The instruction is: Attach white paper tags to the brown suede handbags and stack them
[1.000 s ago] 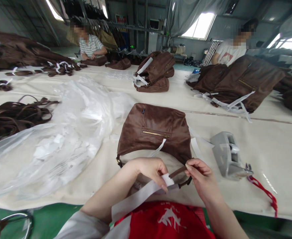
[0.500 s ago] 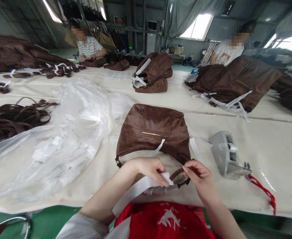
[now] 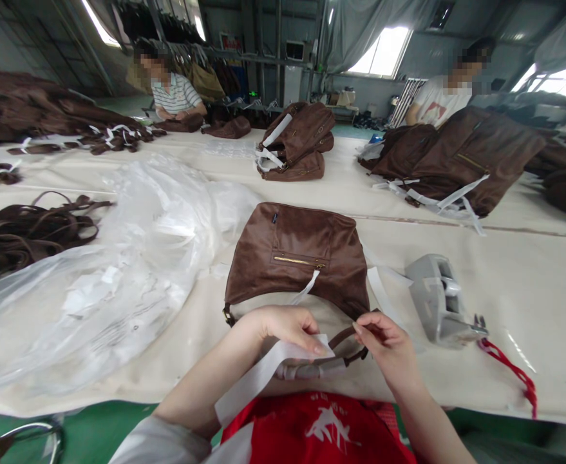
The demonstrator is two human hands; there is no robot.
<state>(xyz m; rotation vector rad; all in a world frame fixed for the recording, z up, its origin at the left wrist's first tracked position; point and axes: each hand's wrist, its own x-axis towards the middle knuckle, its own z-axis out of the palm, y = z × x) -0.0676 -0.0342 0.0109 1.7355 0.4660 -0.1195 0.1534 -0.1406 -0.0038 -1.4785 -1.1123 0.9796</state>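
A brown handbag (image 3: 297,254) with a gold zip lies flat on the cream table in front of me. Its thin brown strap (image 3: 343,337) curves toward my body. My left hand (image 3: 287,328) pinches a long white paper strip (image 3: 258,377) and presses it onto the strap, part of which is wrapped in grey-white paper. My right hand (image 3: 386,345) is closed on the bare brown part of the strap just to the right. More white strips lie by the bag.
A grey tape dispenser (image 3: 440,299) and a red cord (image 3: 509,374) sit right of the bag. Clear plastic bags (image 3: 113,270) spread at left, beside loose brown straps (image 3: 26,229). More brown bags (image 3: 297,145) are piled farther back, where two other people work.
My left hand has pulled the white strip lower and closer around the strap, and more of the strap is wrapped. My right hand shifted slightly down-left with the strap.
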